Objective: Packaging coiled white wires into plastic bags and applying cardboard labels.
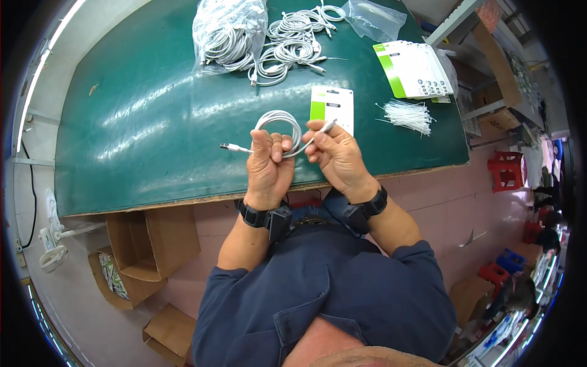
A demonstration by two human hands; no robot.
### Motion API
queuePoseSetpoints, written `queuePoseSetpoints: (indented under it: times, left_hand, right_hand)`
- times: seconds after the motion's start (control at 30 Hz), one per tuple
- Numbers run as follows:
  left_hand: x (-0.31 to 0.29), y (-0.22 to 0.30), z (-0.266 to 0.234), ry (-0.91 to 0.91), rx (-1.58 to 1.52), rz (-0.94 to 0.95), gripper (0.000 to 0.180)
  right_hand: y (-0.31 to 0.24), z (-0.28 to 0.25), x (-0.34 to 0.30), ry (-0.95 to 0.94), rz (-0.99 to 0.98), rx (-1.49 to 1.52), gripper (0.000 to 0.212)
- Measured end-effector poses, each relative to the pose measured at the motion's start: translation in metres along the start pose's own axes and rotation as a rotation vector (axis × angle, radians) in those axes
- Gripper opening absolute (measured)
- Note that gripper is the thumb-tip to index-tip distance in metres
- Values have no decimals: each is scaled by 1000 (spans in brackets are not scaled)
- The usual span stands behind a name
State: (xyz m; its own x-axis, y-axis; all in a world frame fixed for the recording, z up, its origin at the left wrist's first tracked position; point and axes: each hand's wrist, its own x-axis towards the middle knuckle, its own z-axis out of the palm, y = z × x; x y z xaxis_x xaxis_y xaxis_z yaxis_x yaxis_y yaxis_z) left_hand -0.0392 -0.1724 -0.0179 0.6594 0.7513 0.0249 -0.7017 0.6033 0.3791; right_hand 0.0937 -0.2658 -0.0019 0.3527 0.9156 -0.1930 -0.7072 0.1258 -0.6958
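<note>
A white USB cable (282,115), wound in a loose coil, is held up over the near edge of the green table. My left hand (269,162) grips the coil's lower left side, and one plug (231,147) sticks out to the left of it. Pinched in the fingers of my right hand (337,153) is the other end of the cable, its connector (331,125) pointing up and right. Just behind my right hand a white and green packaging card (333,104) lies on the table, partly hidden by that hand.
Coiled cables (293,46) lie at the far side beside a clear bag of cables (229,37). An empty-looking plastic bag (376,19), stacked cards (419,70) and white cable ties (408,116) are at the right. Cardboard boxes (174,238) stand below the table's left edge; a red stool (507,171) stands right.
</note>
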Motion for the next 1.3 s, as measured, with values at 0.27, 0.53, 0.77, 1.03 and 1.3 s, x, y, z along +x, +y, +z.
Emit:
queuePoseSetpoints:
  times: [0.27, 0.53, 0.77, 1.03, 1.3]
  left_hand:
    - [-8, -1, 3, -51, 299, -84, 38]
    - [-7, 22, 6, -129, 487, -281, 42]
    - [-9, 27, -4, -179, 408, -419, 46]
    - [-13, 38, -5, -304, 468, -496, 44]
    - [-6, 50, 16, -467, 1003, -731, 27]
  right_hand:
    - [-7, -6, -4, -75, -3, -546, 25]
    - [-15, -11, -4, -225, 79, -570, 26]
    - [-24, -14, -12, -411, 118, -499, 37]
    - [-26, -18, -22, -448, 180, -463, 39]
    - [-26, -29, -24, -527, 87, -762, 44]
